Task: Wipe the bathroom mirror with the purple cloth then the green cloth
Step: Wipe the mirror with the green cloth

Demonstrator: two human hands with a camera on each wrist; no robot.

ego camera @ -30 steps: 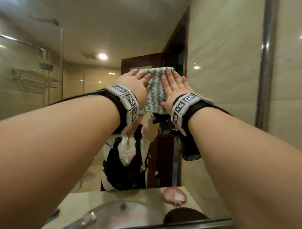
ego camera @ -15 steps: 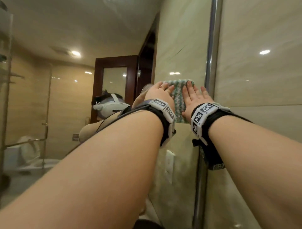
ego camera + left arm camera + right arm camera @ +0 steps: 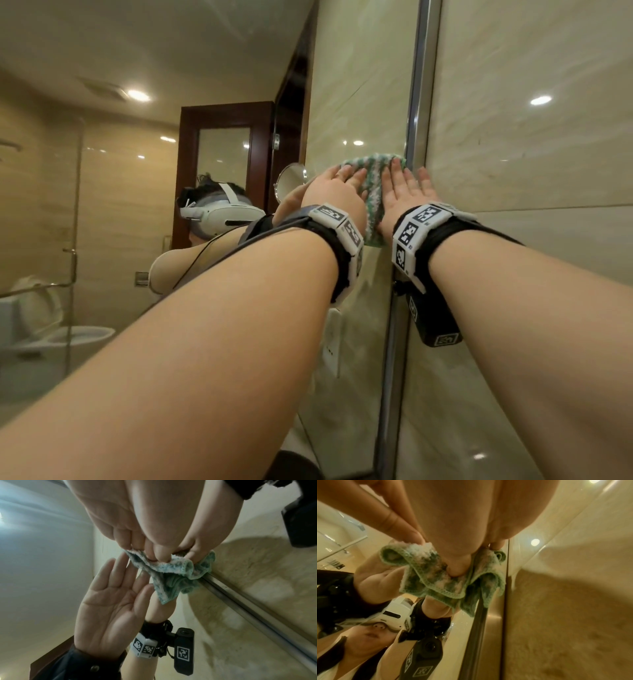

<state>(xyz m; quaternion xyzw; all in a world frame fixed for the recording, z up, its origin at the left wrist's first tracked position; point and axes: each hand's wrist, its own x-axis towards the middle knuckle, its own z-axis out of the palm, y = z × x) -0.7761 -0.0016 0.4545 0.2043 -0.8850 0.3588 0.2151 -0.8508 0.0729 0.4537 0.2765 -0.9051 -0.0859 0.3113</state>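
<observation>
Slid right to mirror (image 3: 359, 102) edge | one green cloth (image 3: 371, 186) | two hands (image 3: 337, 193) (image 3: 406, 195) flat (fingers straight), pressing it

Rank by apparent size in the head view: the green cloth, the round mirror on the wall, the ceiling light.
1. green cloth
2. round mirror, partly hidden behind the left hand
3. ceiling light

Reflections lie at different depths, so this is apparent size only.

Green cloth (image 3: 373, 192) middle hidden under hands; right-wrist view tiled wall (image 3: 565, 615) blurred.
</observation>
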